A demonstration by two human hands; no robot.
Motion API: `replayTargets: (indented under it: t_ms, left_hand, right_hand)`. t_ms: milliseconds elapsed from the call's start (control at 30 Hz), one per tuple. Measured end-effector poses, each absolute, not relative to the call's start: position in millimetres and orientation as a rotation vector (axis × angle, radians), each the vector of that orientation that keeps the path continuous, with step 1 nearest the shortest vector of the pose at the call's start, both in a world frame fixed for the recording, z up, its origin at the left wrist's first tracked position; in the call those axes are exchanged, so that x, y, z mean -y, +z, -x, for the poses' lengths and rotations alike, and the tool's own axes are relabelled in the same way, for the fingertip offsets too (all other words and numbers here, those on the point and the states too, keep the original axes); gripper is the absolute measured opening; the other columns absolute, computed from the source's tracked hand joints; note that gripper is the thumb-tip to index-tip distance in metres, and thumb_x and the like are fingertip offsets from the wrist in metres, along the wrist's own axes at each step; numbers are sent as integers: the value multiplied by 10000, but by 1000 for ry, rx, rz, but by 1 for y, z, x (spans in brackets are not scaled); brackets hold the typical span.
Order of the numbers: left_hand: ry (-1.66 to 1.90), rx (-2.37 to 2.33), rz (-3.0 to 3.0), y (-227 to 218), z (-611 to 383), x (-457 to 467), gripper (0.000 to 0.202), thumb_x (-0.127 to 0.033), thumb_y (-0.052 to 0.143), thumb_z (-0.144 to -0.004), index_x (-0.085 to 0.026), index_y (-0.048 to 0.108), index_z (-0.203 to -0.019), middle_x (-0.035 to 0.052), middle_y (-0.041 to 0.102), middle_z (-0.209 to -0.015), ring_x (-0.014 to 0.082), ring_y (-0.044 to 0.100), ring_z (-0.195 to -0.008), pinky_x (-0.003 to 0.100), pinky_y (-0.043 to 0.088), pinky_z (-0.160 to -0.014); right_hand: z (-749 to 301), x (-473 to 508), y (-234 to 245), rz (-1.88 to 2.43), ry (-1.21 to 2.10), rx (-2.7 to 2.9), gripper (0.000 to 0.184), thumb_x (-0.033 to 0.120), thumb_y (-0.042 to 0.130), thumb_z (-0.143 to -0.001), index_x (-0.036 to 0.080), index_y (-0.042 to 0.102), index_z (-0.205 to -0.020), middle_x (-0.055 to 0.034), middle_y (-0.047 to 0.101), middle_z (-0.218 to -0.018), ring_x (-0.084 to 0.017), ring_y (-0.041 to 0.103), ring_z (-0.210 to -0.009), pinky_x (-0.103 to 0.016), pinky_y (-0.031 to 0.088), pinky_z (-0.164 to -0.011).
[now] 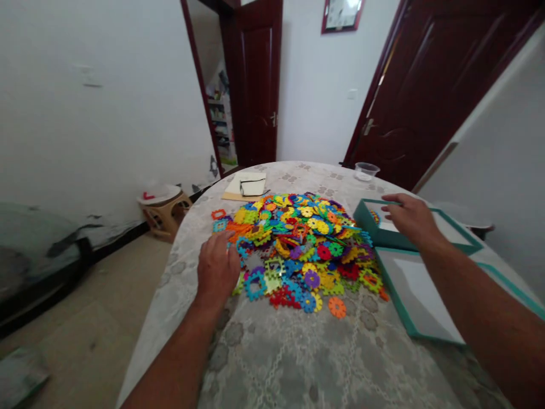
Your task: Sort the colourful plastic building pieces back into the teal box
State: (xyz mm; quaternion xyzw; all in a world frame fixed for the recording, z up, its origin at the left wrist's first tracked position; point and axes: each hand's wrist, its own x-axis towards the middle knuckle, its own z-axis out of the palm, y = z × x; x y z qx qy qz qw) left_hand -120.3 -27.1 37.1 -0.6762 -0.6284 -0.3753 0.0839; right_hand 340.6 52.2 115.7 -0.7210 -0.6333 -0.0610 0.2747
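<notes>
A heap of many small colourful plastic interlocking pieces (298,244) lies in the middle of a round table (298,352) with a pale patterned cloth. My left hand (217,267) rests at the heap's left edge, fingers curled down onto the pieces; what they grip is hidden. My right hand (406,218) hovers over the near rim of a teal box (451,236) on the right, fingers bent and loosely together. A few pieces lie inside that box. The teal box lid (419,295) lies flat in front of it.
A notebook with a dark item on it (247,186) lies at the table's far side, and a clear plastic cup (366,170) stands near the far right edge. A small stool (164,207) stands on the floor to the left. Dark red doors stand behind.
</notes>
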Motion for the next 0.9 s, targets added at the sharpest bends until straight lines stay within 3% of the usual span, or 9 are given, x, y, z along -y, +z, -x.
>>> replayTargets:
  t_ms: [100, 233, 367, 500, 700, 900]
  left_hand:
    - [-870, 2185, 1931, 33, 143, 19, 381, -224, 467, -979, -145, 672, -1290, 159, 709, -1280, 309, 636, -1260, 458, 473, -1141]
    - [-611, 2417, 1966, 36, 154, 21, 436, -347, 508, -1005, -145, 645, -1366, 176, 699, -1291, 326, 650, -1238, 422, 489, -1086]
    - [-439, 2501, 2110, 40, 146, 27, 601, -583, 587, -966, -200, 600, -1429, 186, 682, -1318, 359, 660, -1218, 420, 503, -1011]
    - [-325, 2547, 2157, 42, 131, 33, 842, -774, 706, -793, -220, 587, -1416, 211, 658, -1338, 407, 646, -1215, 428, 505, -967]
    - [-272, 2513, 2186, 37, 115, 39, 809, -728, 782, -741, -201, 612, -1331, 231, 628, -1341, 405, 664, -1166, 405, 523, -903]
    - [-336, 2470, 2275, 35, 96, 47, 764, -665, 773, -789, -183, 582, -1351, 221, 607, -1352, 369, 680, -1176, 364, 514, -922]
  right_hand:
    - [-305, -11, 100, 1709, 299, 1714, 350, 304, 530, -992, 206, 749, -1247, -103, 799, -1050, -245, 754, -883, -387, 572, -839]
    - [-246, 62, 69, 1375, 426, 1962, 286, 417, 580, -991, 251, 783, -1105, -78, 778, -1183, -275, 731, -1093, -410, 572, -975]
    - [-200, 106, 31, 1223, 489, 2076, 250, 335, 544, -1022, 255, 762, -1114, -84, 765, -1234, -266, 716, -1174, -435, 576, -1030]
    - [-177, 125, 0, 1149, 428, 2147, 260, 235, 529, -1009, 238, 735, -1166, -110, 739, -1275, -268, 703, -1194, -456, 584, -1044]
    - [-163, 128, -23, 1078, 210, 2230, 402, 201, 523, -1022, 229, 624, -1410, -140, 633, -1447, -280, 621, -1319, -501, 547, -1117]
    - [-151, 129, -12, 1144, 84, 2409, 396, 267, 547, -1050, 292, 633, -1436, -131, 590, -1497, -310, 604, -1302, -529, 549, -1080]
